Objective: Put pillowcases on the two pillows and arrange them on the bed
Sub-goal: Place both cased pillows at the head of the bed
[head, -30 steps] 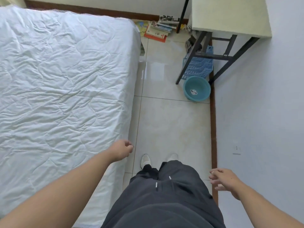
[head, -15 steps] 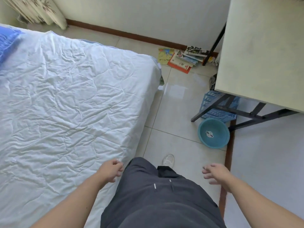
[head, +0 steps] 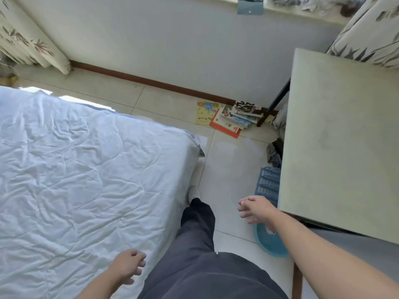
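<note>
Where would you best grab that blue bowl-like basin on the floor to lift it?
Grip the blue basin by its rim, coming from above with the right hand, which hovers over it. It sits mouth-up, so the thin rim is exposed. The far side lies partly under the table, so the near edge looks easier.

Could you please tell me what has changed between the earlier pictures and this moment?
The person has stepped forward along the bed, so the far wall, curtain and the books have come into view. The left hand has dropped back beside the hip; the right hand now hangs over the blue basin beside the table. Both hands remain empty; no pillow or pillowcase shows.
</note>
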